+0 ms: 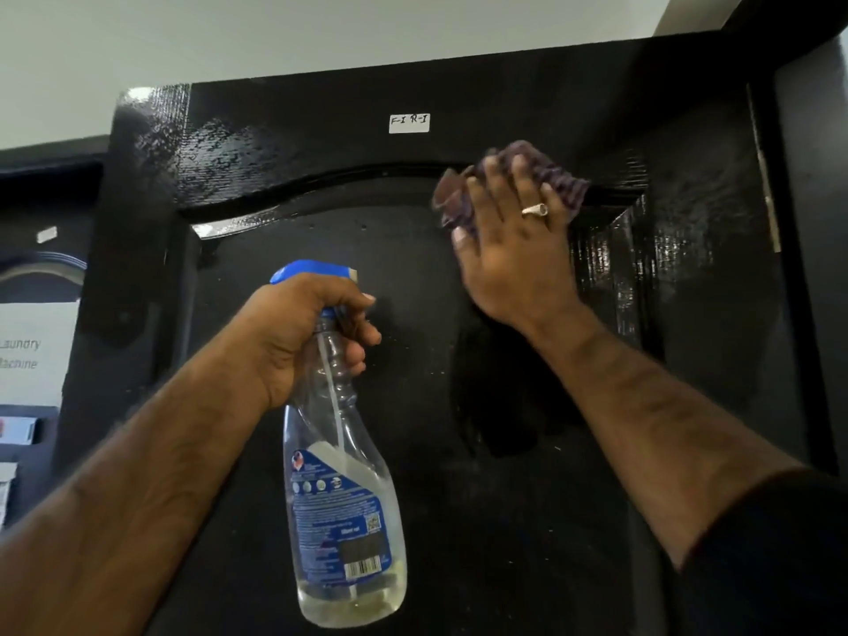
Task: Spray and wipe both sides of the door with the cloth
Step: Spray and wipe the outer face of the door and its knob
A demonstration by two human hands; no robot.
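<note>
So the black door [413, 406] fills pretty much the whole view, top edge up near the ceiling. There's a little white label [409, 123] stuck near the top that reads something like "F-I R-I".

Right hand [514, 250] is up on the door with fingers spread fairly straight, pressing a purple cloth [550, 176] flat against the curved top edge of the recessed panel. The cloth is bunched under the fingers and pokes out above and to both sides of them. There's a silver ring [535, 209] on one finger.

Left hand [307, 332] is wrapped around the neck of a clear spray bottle [344, 498] with a blue trigger head, fingers curled round it just under the nozzle. The bottle hangs in front of the door panel, lower and to the left of the cloth, with only a bit of liquid at the bottom.

The upper rail and right side of the door look shiny and wet. Off to the left there's a white sign [27, 353] saying "Laundry Machine".
</note>
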